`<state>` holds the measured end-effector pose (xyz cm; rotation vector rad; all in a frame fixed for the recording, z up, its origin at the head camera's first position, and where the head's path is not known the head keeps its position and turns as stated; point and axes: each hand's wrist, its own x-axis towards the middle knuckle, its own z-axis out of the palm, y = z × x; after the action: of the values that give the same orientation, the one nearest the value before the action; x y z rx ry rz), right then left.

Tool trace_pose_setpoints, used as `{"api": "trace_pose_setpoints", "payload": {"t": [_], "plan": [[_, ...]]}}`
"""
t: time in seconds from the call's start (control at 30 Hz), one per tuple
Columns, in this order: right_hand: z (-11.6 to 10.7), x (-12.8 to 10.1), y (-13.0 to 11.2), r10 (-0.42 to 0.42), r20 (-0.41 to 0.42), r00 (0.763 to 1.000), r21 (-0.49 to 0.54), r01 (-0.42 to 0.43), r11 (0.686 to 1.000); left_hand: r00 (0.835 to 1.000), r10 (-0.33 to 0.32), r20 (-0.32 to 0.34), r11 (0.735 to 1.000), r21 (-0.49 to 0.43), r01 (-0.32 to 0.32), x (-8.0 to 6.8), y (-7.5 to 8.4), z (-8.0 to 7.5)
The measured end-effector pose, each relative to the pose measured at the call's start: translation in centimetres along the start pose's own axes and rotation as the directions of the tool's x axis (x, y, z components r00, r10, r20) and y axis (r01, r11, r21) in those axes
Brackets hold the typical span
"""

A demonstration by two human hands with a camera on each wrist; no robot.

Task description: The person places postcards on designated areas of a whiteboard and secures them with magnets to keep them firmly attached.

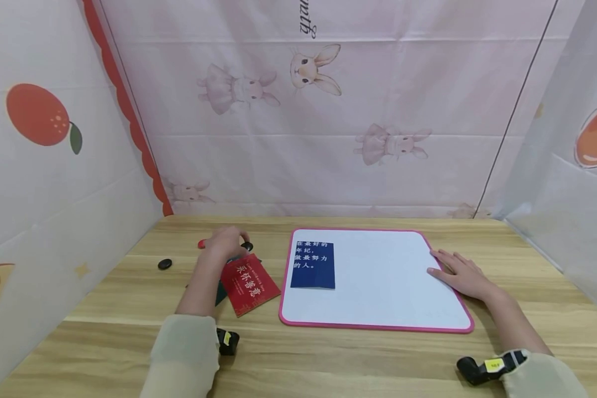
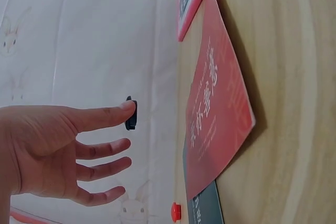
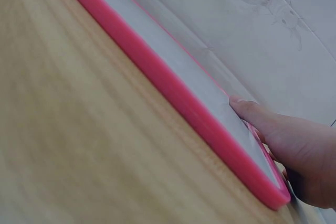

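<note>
The left hand (image 1: 224, 243) holds a black disc (image 2: 130, 120) at the tip of the thumb, in what looks like a narrow pinch. The opposing finger is hidden behind the thumb in the left wrist view; three fingers extend apart, slightly bent. The disc is raised above the table (image 1: 353, 365), just beyond the red card (image 1: 251, 284).

The right hand (image 1: 460, 273) lies spread at the right edge of the whiteboard (image 1: 398, 276), thumb on the near side of the fingers and over the pink rim. It grips no loose part. The board lies flat, with a blue card (image 1: 313, 276) on its left portion.

The red card rests to the left of the board, tilted, partly overlapping a dark green card (image 2: 206, 211). A second black disc (image 1: 165, 264) lies farther left on the table; a red disc (image 2: 176, 212) sits close to the left hand.

Step in hand, as judged: picking up the black disc while the right hand steadies the board. The next move appears to call for a secure fingertip hold, enough lift to clear the red card, and continued light pressure at the board's edge
</note>
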<state>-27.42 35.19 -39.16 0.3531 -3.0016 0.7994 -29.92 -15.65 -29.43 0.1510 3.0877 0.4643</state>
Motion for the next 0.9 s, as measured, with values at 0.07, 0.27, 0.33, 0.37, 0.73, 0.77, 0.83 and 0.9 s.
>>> {"api": "trace_pose_setpoints", "payload": {"t": [0.07,0.27,0.33,0.37,0.73,0.77,0.83,0.9], "plan": [[0.0,0.0,0.1,-0.001,-0.001,1.000,0.002,0.001,1.000,1.000,0.003,-0.010,1.000,0.002,-0.003,0.1,0.2,0.1],[0.1,0.0,0.1,0.000,-0.003,1.000,0.003,0.000,1.000,0.999,0.015,-0.033,1.000,0.021,-0.015,0.5,0.8,0.6],[0.1,0.1,0.2,0.001,-0.002,1.000,0.003,0.000,1.000,0.999,0.015,-0.037,1.000,0.019,-0.015,0.5,1.1,0.7],[0.1,0.1,0.2,0.001,-0.001,1.000,0.003,-0.001,1.000,0.999,0.016,-0.038,1.000,0.019,-0.015,0.6,1.2,0.8],[0.1,0.0,0.4,-0.003,-0.001,1.000,0.004,0.003,1.000,0.998,0.032,-0.047,0.999,0.033,-0.030,1.3,2.6,1.4],[0.1,0.0,0.4,-0.003,-0.001,1.000,0.004,0.003,1.000,0.998,0.034,-0.049,0.999,0.033,-0.033,1.4,2.7,1.6],[0.1,0.0,0.3,-0.003,-0.001,1.000,0.006,0.003,1.000,0.998,0.026,-0.049,0.999,0.030,-0.025,1.6,3.0,1.8],[0.1,0.0,0.3,-0.008,-0.003,1.000,0.006,0.008,1.000,0.999,0.019,-0.049,0.999,0.027,-0.018,1.8,3.3,1.9]]}}
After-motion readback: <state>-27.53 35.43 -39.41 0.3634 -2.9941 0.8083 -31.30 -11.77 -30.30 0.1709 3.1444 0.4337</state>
